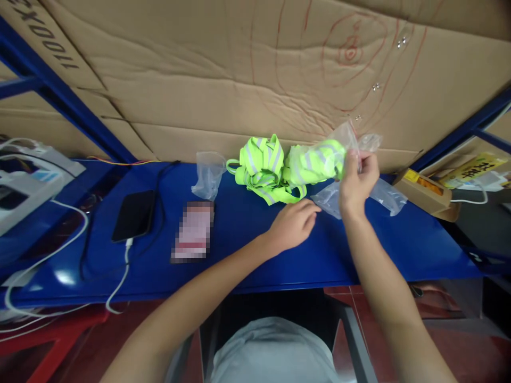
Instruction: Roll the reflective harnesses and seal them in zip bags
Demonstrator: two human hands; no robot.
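Observation:
My right hand [359, 173] pinches the top of a clear plastic bag [346, 137], raised just above the table. Inside or behind the film is a bundle of neon-green strap with grey reflective stripes [315, 162]. Left of it a second loosely wound neon-green reflective strap [261, 162] lies in a heap, with a loop reaching toward me. Just in front of that loop is my left hand [293, 224], its fingers half bent and a little apart, nothing visible in them. More clear bags [329, 199] lie under and beside my right wrist.
Another clear bag [208, 175] lies left of the straps on the blue table [255, 271]. A black phone [134, 215] is plugged into a white cable, near a pixelated rectangular item [194, 231]. Cardboard [191, 80] walls the back. A small open carton [423, 191] stands right.

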